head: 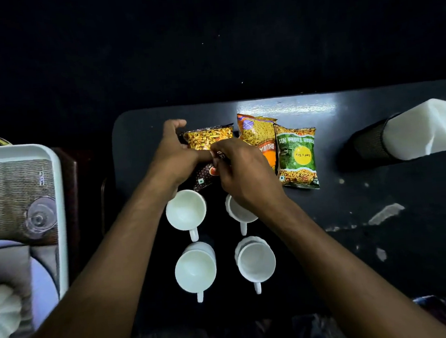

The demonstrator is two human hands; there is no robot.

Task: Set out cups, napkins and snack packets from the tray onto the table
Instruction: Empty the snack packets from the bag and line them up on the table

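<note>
Together, left hand (173, 153) and right hand (239, 171) pinch a dark snack packet (208, 140) near the table's (384, 235) far edge; four cups (186, 209) crowd behind, and bare tabletop lies rightward.

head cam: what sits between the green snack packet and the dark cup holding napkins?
Nothing. In the head view, bare dark table runs from the green snack packet to the dark cup holding the napkins.

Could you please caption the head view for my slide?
Both hands place a dark snack packet beside two others, above four white cups.
</note>
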